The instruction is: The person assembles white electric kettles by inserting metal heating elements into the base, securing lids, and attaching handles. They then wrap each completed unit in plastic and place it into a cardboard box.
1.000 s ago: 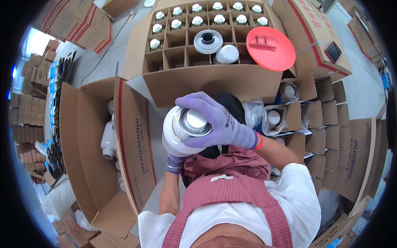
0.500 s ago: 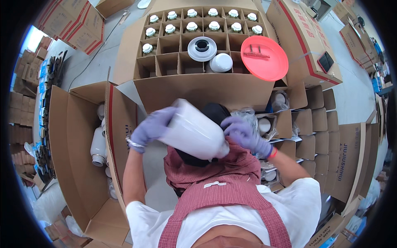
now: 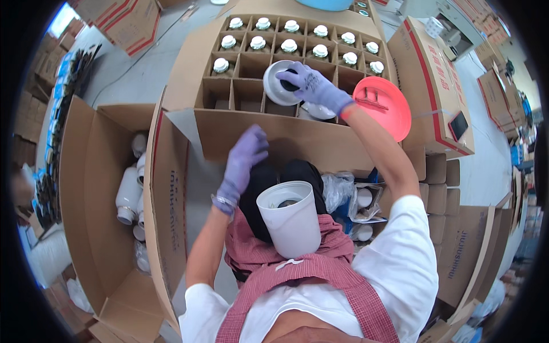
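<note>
My gloved right hand (image 3: pixel 311 88) reaches to the divided carton (image 3: pixel 274 123) and grips the black centre piece (image 3: pixel 290 82) of a round white lid (image 3: pixel 274 91). The lid lies tilted over the front compartments. Partly hidden under that wrist is a white rounded piece (image 3: pixel 318 111). A white open-topped cylindrical shell (image 3: pixel 290 226) stands upright on my lap, its inside only partly visible. My gloved left hand (image 3: pixel 246 157) hovers left of the shell, fingers loosely bent, with nothing in it. Several white-capped bottles (image 3: pixel 289 45) stand in the carton's back compartments.
A red tray (image 3: pixel 394 117) with metal pieces rests at the carton's right corner. On my left, an open carton (image 3: pixel 108 251) holds white bottles (image 3: pixel 127 197). Divided cardboard (image 3: pixel 434 171) with wrapped items is at right. A phone (image 3: pixel 458 125) lies on a closed box (image 3: pixel 437 91).
The white container has left my left hand and now stands open end up on my lap. My right hand has moved forward to the lid's black centre. The view has shifted.
</note>
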A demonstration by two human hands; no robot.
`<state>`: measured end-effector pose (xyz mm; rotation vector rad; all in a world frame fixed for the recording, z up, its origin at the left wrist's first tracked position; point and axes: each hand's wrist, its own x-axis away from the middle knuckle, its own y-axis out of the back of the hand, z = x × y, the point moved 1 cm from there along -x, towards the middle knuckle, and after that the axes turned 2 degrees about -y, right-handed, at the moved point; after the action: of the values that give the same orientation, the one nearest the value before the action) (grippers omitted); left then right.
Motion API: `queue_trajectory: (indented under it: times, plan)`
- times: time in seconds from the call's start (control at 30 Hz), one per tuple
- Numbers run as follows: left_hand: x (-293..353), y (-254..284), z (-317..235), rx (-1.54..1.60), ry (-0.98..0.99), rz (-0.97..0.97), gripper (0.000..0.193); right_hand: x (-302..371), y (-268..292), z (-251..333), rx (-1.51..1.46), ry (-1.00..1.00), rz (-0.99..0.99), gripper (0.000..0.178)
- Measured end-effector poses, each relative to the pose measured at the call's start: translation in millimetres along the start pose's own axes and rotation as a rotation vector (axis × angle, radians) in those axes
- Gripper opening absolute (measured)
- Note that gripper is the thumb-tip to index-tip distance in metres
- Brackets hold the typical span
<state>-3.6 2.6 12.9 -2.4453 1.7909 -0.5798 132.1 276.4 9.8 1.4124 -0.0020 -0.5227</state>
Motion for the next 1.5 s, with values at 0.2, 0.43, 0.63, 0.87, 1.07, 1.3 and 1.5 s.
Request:
queue_trajectory:
  times: [0.2, 0.43, 0.63, 0.87, 1.07, 1.3, 1.5]
  plan:
    - [2, -14, -4, 0.208, -0.199, 0.158, 0.068, 55, 41, 160, -0.379, -0.213, -0.279, 0.054]
    - [42, -7, -16, -0.411, -0.648, 0.258, 0.051, 123, 30, 149, -1.871, -0.73, 0.453, 0.036]
    - [98, 2, 19, -0.616, -0.437, 0.317, 0.045, 224, -10, 243, -1.083, -0.615, -0.327, 0.066]
    - [63, 4, 6, -0.474, -0.501, 0.417, 0.046, 193, 3, 258, -0.755, -0.548, -0.52, 0.074]
    - [93, 16, 10, -0.64, -0.494, 0.419, 0.043, 221, -19, 257, -1.159, -0.655, -0.591, 0.056]
    - [81, -3, 2, -0.678, -0.333, 0.603, 0.049, 182, 1, 215, -1.4, -0.637, -0.217, 0.04]
    - [118, -10, 21, -0.912, -0.523, 0.528, 0.043, 175, -3, 207, -0.816, 0.001, -0.029, 0.028]
